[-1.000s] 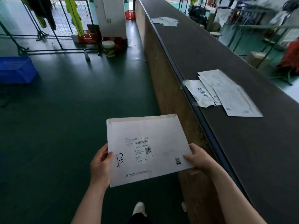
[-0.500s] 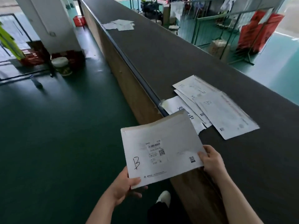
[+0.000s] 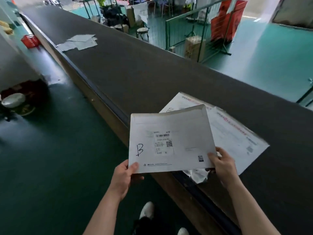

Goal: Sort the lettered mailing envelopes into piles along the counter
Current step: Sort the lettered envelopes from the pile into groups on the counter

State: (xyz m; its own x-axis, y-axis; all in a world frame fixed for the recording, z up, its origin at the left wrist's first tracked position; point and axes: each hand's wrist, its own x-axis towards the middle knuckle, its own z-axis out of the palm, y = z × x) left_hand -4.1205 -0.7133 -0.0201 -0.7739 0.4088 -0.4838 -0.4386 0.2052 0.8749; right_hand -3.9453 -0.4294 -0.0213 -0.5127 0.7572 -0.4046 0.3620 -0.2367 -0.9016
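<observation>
The envelope marked B sits in the lower centre of the frame, held in the air over the near edge of the desk, face up, with a handwritten "B" at its lower left and a printed label with barcode and QR code at its centre.

The left hand grips the envelope's lower left corner: the thumb lies on the top face and the other fingers are curled beneath it. The right hand grips the lower right corner in the same way, thumb on top, fingers clamped under the edge.

Directly behind the held envelope, at centre right of the frame, a pile of white envelopes lies flat on the desk. The held envelope overlaps this pile in the view; whether it touches the pile cannot be determined. A "B" is faintly visible on one envelope in the pile. A crumpled plastic mailer shows just below the held envelope, at the desk edge.

A second pile of envelopes lies on the desk at the upper left of the frame, well apart from the first.

The desk runs diagonally from upper left to lower right. A red basket stands on the green floor at the upper left. White shoes appear at the bottom centre.
</observation>
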